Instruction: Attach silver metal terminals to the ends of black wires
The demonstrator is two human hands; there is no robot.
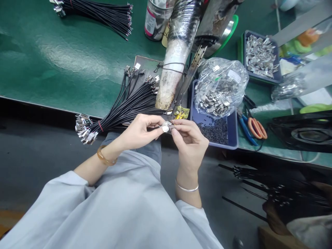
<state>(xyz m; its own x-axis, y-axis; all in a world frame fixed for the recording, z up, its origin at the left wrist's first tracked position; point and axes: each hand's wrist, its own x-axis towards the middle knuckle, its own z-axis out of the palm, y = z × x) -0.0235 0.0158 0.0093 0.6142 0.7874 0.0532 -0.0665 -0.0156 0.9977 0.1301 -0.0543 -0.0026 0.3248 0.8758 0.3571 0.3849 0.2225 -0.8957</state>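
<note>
My left hand [142, 129] and my right hand [189, 140] meet at the bench's front edge, both closed in a pinch. Between their fingertips is a small shiny metal connector piece [165, 128]; which part each hand grips is partly hidden by the fingers. Left of the hands lies a bundle of black cables [129, 107], bound with a red band, with silver metal connectors [86, 129] at its near end. Just beyond my fingertips a metal tool arm [188, 81] slants down beside a plastic-wrapped cylinder [171, 65], near a yellow piece [181, 113].
Right of the hands, a blue tray [234, 138] holds small black parts and a clear bag of metal connectors [220, 86]. Pliers [246, 128] lie beside it. Another tray of metal pieces [261, 55] stands behind. A second cable bundle [101, 15] rests at the back left.
</note>
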